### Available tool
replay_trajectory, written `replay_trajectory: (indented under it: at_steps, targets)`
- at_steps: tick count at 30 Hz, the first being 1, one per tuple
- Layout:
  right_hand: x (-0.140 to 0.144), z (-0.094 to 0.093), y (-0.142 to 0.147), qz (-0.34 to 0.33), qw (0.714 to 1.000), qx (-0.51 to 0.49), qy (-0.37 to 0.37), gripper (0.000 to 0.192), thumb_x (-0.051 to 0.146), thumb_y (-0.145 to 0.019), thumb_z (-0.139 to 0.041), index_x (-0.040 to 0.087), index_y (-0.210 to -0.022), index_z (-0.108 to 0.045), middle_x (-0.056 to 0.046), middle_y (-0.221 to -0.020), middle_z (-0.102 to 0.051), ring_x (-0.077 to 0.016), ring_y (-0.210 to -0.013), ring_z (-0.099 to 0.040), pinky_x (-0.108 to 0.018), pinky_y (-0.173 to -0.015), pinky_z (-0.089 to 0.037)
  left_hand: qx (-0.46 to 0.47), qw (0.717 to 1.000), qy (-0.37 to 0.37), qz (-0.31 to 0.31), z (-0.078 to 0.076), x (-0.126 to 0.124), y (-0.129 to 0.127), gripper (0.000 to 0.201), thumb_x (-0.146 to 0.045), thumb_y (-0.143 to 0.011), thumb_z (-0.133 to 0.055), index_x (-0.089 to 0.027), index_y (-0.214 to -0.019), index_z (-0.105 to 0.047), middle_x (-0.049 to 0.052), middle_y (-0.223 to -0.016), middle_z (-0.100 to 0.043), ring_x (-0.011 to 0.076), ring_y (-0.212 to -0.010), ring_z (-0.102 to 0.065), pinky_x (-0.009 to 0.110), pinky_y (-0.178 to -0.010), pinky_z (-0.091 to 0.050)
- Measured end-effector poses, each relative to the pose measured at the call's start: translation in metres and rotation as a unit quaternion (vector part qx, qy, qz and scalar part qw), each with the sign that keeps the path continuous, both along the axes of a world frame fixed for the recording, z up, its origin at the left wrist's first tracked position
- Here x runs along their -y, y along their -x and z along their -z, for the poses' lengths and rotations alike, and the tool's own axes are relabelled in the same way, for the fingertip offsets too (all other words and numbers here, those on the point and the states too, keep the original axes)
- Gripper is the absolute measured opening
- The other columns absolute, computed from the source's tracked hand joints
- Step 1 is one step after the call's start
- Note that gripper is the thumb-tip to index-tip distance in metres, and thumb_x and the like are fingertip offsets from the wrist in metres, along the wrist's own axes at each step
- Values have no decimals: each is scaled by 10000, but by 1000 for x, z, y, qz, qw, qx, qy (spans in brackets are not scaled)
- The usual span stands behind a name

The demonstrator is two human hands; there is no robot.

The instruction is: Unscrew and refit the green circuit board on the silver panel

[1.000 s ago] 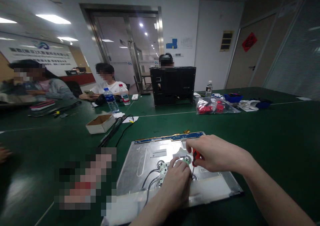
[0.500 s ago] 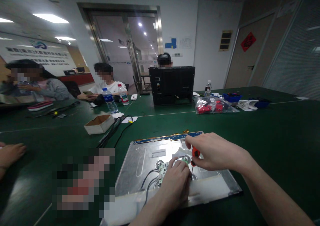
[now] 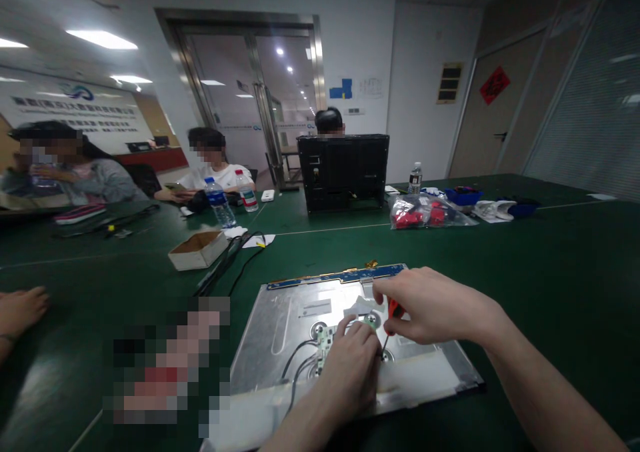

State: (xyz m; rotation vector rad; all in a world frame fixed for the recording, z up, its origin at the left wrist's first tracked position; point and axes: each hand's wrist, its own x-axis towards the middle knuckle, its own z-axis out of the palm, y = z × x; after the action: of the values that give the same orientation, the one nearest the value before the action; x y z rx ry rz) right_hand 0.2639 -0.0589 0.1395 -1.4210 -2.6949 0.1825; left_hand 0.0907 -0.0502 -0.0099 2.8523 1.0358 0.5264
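Note:
A flat silver metal panel (image 3: pixel 285 332) lies face down on the green table (image 3: pixel 525 265), with a blue strip along its far edge. A small green circuit board (image 3: pixel 325 339) with black wires sits near its middle. My left hand (image 3: pixel 350 365) presses down on the board. My right hand (image 3: pixel 430 305) grips a red-handled screwdriver (image 3: pixel 393 311), held upright with its tip on the panel right beside the board.
An open cardboard box (image 3: pixel 197 249) and black cables (image 3: pixel 225 259) lie to the far left. A black monitor back (image 3: pixel 343 171), water bottles (image 3: pixel 219 202) and a bag of red parts (image 3: pixel 423 212) stand beyond. Other people sit across; another person's hand (image 3: pixel 17 309) rests at left.
Another person's hand at the left edge has come further onto the table. My own hands have barely moved on the board and screwdriver.

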Motion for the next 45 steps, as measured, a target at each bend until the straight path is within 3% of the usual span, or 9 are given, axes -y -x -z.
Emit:
replay_trajectory:
  at_steps: [4,8,12,15,19,25,31,38,45]
  targets:
    - [-1,0,4,37,999,20,-17,316,462,-837,-548,204,-1005,-623,-51,-810,-687,-217,-716,-618,-284,-560,-351,9,1000,1,3,-1,0,0,100,-128,-765,-518,-184,-834,-562,53,-939,-611,222,-956,-536,450,-1025,-289]
    - [-2,0,6,18,1000,14,-4,227,330,-868,-511,210,-1041,-596,-40,-805,-682,-192,-698,-614,-281,-568,-354,20,1000,4,2,-2,0,0,81,-131,-789,-509,-189,-809,-562,45,-909,-611,209,-907,-544,437,-1018,-299]
    - [-1,2,3,-5,1000,-11,-2,294,268,-796,-582,212,-1084,-567,-38,-878,-682,-188,-728,-614,-272,-565,-362,12,1000,6,3,-2,0,0,77,-133,-769,-522,-192,-804,-556,40,-900,-610,207,-896,-547,433,-1024,-295]
    - [-2,3,2,19,1000,3,-14,303,376,-791,-618,206,-1041,-592,-39,-836,-686,-200,-702,-618,-276,-548,-359,6,1000,-2,4,-1,0,1,87,-136,-763,-528,-190,-826,-553,43,-930,-614,214,-935,-546,440,-1029,-288]
    - [-4,3,6,41,999,26,-24,282,445,-886,-488,202,-898,-631,-25,-706,-672,-188,-622,-602,-280,-524,-335,14,1000,-4,8,2,-1,1,78,-148,-766,-530,-190,-828,-553,45,-917,-613,219,-931,-546,449,-1017,-297]
    - [0,0,3,3,1000,0,-8,203,279,-826,-539,194,-1004,-588,-42,-835,-675,-177,-687,-602,-272,-556,-354,19,1000,5,7,1,0,1,80,-133,-763,-520,-189,-805,-559,46,-905,-609,215,-903,-546,443,-1016,-301]
    - [-1,0,5,33,999,22,-14,263,407,-826,-575,199,-984,-592,-48,-802,-673,-208,-697,-617,-280,-547,-352,6,1000,4,4,-2,2,1,95,-135,-783,-511,-193,-839,-562,51,-947,-612,224,-955,-542,454,-1012,-303]
    - [-1,1,6,2,1000,12,-8,173,258,-824,-566,204,-987,-593,-29,-839,-678,-176,-695,-600,-259,-538,-331,26,1000,-9,8,3,-1,1,112,-133,-785,-500,-191,-851,-569,45,-920,-620,210,-898,-552,444,-1013,-310]
    - [-1,3,4,-8,1000,0,-14,189,239,-808,-552,200,-987,-595,-25,-810,-671,-170,-672,-586,-255,-531,-311,4,1000,-20,-6,8,-2,-1,82,-126,-823,-526,-189,-845,-574,22,-884,-623,196,-883,-558,412,-1024,-305]
